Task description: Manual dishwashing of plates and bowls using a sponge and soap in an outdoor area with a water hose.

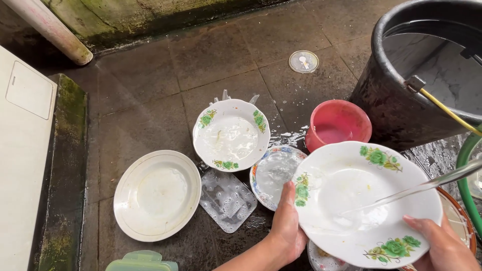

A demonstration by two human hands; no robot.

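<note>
My left hand (287,225) grips the left rim of a white plate with green rose prints (351,195), thumb on top. On the plate's lower right edge, my right hand (442,245) holds it from below. A thin stream of water (427,184) runs from the right onto the plate's middle. The plate is tilted slightly above the wet tiled floor (150,90).
On the floor lie another floral plate (231,134), a plain cream plate (156,193), a small colourful-rimmed plate (271,173), a clear plastic lid (227,199) and a pink bowl (335,124). A big black bucket (401,110) stands right, with a green hose (467,180). A round drain cover (303,61) sits behind.
</note>
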